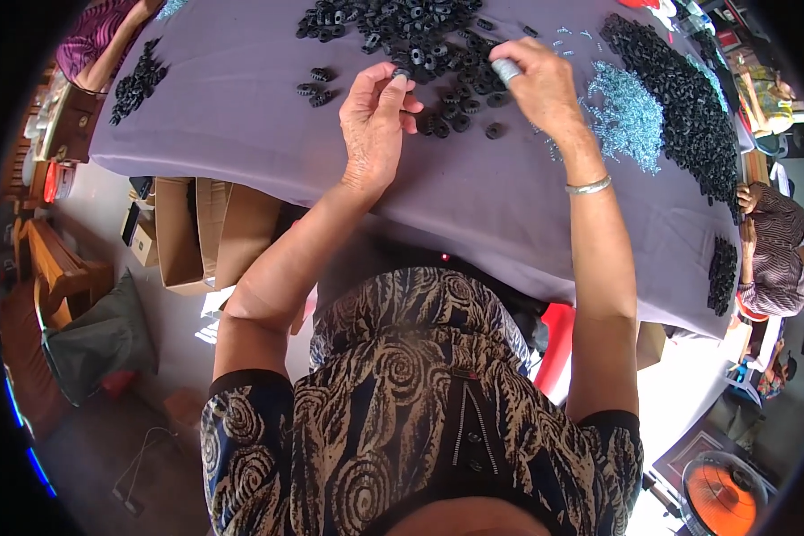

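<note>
My left hand [372, 125] is raised over the table's near part, thumb and fingertips pinched on a small black plastic piece [401, 75]. Further right, my right hand [541, 87] is closed beside the edge of the black heap, with a grey wrap [506, 70] around one finger. What its fingertips hold, if anything, is too small to see. Between and beyond both hands lies a heap of black ring-like plastic pieces [420, 55]. Several loose ones [494, 131] lie nearer to me, and a small group [315, 89] sits left of my left hand.
A heap of small shiny light-blue pieces [630, 112] lies to the right, bordered by a long bank of black pieces [688, 125]. The purple cloth [232, 107] covers the table. Other people [777, 250] sit around it. Cardboard boxes [214, 237] stand below left; an orange fan [722, 496] is lower right.
</note>
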A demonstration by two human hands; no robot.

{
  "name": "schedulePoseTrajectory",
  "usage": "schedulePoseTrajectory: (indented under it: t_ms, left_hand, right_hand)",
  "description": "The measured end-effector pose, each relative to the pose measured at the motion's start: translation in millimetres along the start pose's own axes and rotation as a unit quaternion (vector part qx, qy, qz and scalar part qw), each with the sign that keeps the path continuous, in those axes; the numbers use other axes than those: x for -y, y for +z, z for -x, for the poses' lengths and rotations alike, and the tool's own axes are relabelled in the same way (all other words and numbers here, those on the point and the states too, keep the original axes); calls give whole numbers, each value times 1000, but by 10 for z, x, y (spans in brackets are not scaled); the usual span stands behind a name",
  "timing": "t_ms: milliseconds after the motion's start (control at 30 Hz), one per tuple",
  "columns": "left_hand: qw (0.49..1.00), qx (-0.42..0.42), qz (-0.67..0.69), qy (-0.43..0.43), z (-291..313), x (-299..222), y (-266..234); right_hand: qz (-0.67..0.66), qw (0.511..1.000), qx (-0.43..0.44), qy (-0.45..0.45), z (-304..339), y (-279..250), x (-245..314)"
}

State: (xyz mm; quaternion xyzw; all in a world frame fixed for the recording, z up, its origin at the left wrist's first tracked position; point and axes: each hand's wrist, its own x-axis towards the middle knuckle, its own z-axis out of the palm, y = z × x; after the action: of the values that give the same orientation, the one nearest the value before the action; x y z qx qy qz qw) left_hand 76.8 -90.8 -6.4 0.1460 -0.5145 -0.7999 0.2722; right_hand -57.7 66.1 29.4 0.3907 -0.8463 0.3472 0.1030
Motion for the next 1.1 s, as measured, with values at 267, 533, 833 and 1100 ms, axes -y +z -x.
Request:
schedulePoseTrajectory:
  t_ms: [267,533,833,1100]
  left_hand:
    - [1000,-6,-3,3,2,-16,12]
    - [1000,-5,-6,2,16,-29,32]
    - [1000,7,-10,8,12,-12,25]
    - [1000,26,-17,3,16,22,33]
  right_hand:
    - [-9,997,74,-15,-146,72,-128]
    - [52,992,115,-17,-150,138,-128]
    - [61,990,118,-49,-174,136,-124]
    - [95,983,104,-116,-207,217,-109]
